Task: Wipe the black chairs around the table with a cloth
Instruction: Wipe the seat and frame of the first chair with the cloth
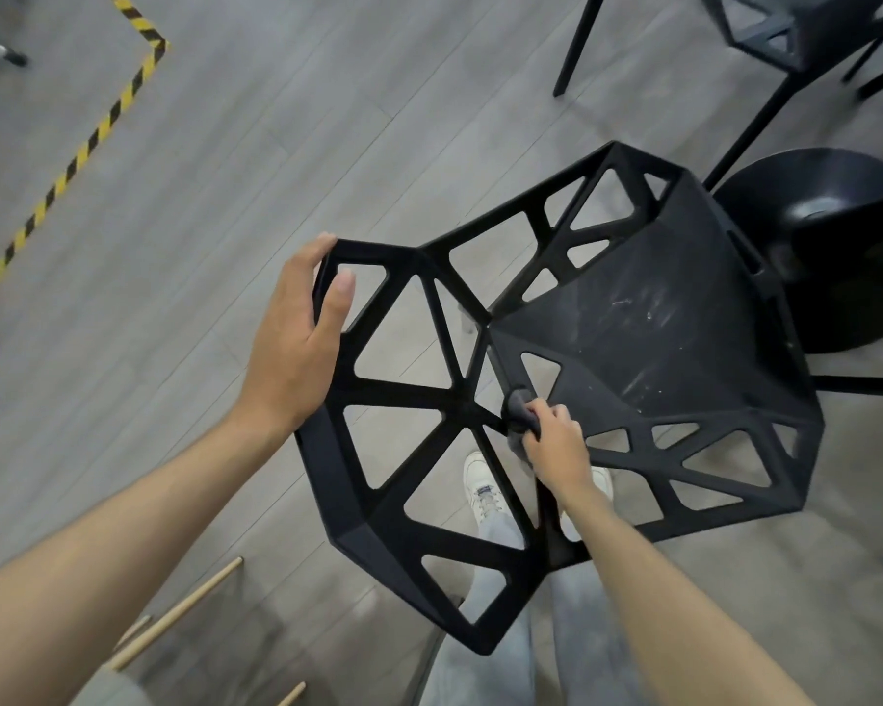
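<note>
A black chair [658,343] with a cut-out lattice back and sides stands right below me, its dusty seat showing pale scuff marks. My left hand [297,343] grips the top left corner of the backrest, fingers curled over the rim and thumb on the inner face. My right hand [556,443] holds a small dark grey cloth [517,407] bunched in its fingers and presses it on a strut where the backrest meets the seat.
A black round table base [837,231] sits just right of the chair, with thin black legs beside it. Another black chair [796,28] stands at the top right. Yellow-black floor tape [80,155] runs at left. Wooden legs [174,614] show at the bottom left.
</note>
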